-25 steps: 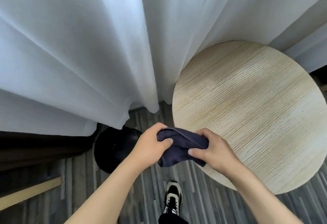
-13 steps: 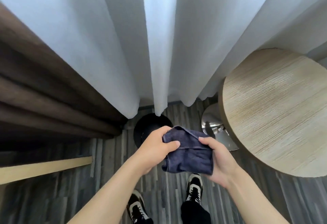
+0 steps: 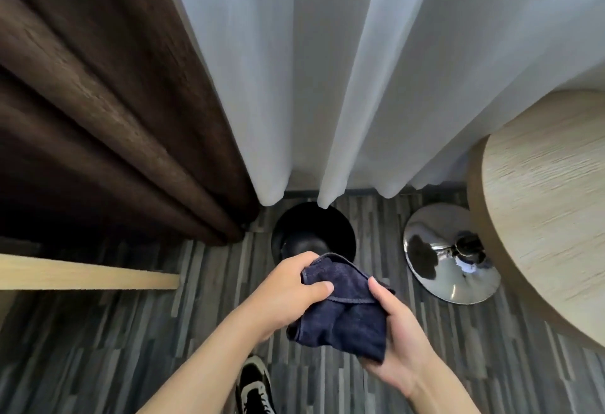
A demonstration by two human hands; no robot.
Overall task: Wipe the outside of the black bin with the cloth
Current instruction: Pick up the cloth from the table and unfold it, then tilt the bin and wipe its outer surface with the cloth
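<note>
White sheer curtains (image 3: 376, 70) fill the upper middle and right of the frame, with a brown drape (image 3: 98, 102) hanging in heavy folds at the upper left. Below them runs a grey striped plank floor (image 3: 114, 348), and a round light-wood table top (image 3: 550, 210) curves in from the right edge above its shiny chrome base (image 3: 451, 256). A pale wooden edge (image 3: 88, 274) juts in from the left. At centre, on the floor just under a curtain hem, stands the black bin (image 3: 312, 227), seen from above with its round mouth open. Nearer the bottom of the frame and overlapping the bin's near rim, both hands hold a dark blue cloth (image 3: 343, 315). The left hand (image 3: 288, 292) is closed around the cloth's upper left part, thumb pressed across the top. The right hand (image 3: 402, 341) is half curled, cupping the cloth's right side from below, thumb on its edge. A black and white sneaker (image 3: 255, 387) shows at the bottom centre.
</note>
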